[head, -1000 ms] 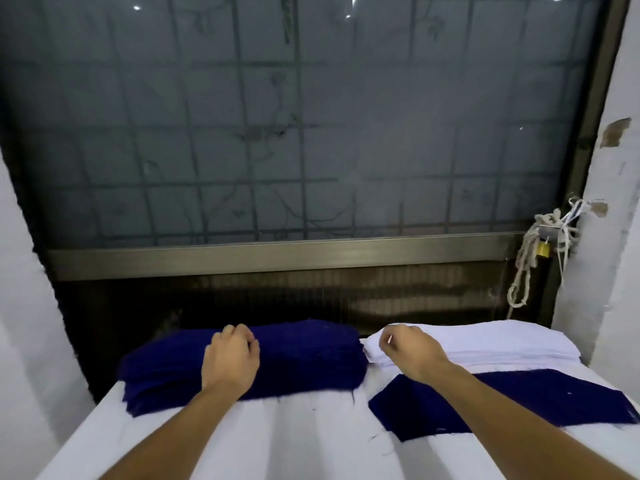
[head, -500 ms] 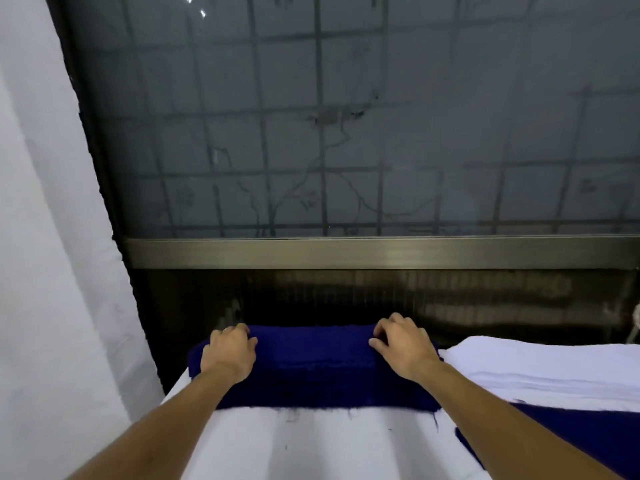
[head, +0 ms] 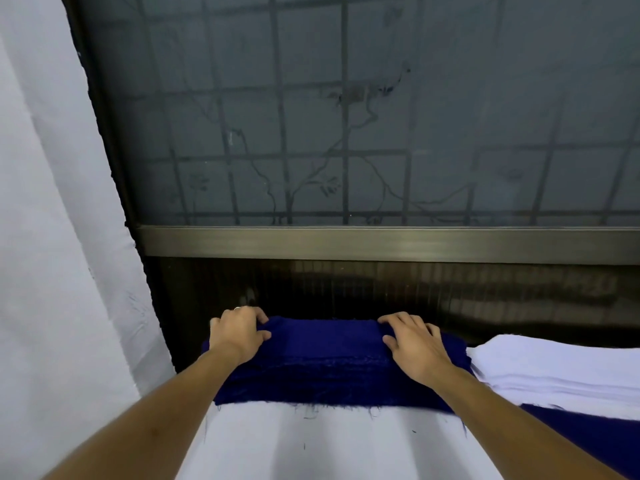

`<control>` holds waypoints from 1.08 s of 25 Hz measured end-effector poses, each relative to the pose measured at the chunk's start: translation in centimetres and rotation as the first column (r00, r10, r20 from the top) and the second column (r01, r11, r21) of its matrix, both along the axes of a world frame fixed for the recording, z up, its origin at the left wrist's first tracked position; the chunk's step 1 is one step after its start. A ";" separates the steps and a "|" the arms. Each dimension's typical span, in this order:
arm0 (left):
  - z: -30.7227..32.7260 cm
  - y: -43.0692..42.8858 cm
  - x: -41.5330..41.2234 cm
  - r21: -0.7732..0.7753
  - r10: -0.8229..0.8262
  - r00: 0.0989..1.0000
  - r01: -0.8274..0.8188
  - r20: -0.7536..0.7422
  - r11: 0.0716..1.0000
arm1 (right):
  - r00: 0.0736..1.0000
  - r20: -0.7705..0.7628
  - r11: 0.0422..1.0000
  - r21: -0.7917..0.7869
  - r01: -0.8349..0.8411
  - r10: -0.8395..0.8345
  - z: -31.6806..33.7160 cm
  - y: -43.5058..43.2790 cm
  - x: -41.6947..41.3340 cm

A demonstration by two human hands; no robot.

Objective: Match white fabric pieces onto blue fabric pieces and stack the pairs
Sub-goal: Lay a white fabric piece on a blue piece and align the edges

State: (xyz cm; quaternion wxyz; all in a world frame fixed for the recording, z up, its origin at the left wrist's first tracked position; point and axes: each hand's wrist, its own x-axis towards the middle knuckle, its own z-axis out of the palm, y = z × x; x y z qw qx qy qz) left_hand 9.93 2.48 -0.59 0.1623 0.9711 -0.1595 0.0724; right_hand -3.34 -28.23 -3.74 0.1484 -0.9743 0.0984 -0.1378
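Note:
A thick stack of dark blue fabric pieces (head: 322,372) lies at the far side of the white table. My left hand (head: 239,332) pinches the top blue piece at its far left corner. My right hand (head: 414,344) grips the same piece at its far right corner. The top piece looks slightly raised at the back edge. A stack of white fabric pieces (head: 554,372) lies to the right of the blue stack. A single blue piece (head: 595,445) lies flat on the table at the right, in front of the white stack.
The white table (head: 311,445) runs toward me, with loose blue threads near the stack's front edge. Behind it stand a dark window with a metal grille (head: 346,133) and a metal sill (head: 381,242). A white wall (head: 52,237) closes the left side.
My right hand moved from the white stack to the blue stack's far right corner. My left hand slid to the far left corner. Both now grip the top piece. The view turned left.

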 end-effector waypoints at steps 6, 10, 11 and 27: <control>1.0 -0.1 -0.5 -0.073 -0.050 0.991 0.060 0.128 0.996 | 1.000 0.009 1.000 0.016 0.027 -0.027 -0.1 0.6 -0.1; 1.3 0.1 -1.2 0.038 -0.075 0.977 0.069 0.201 0.997 | 0.999 0.013 0.999 0.028 0.037 -0.038 -0.1 0.9 -0.3; 1.5 0.1 -1.3 0.067 -0.074 0.977 0.062 0.198 0.996 | 0.999 0.013 0.999 0.029 0.041 -0.041 0.0 1.0 -0.4; 2.9 0.5 -2.8 0.197 -0.173 0.925 0.110 0.337 0.974 | 1.000 -0.001 0.999 0.026 0.029 -0.029 1.2 2.6 -0.6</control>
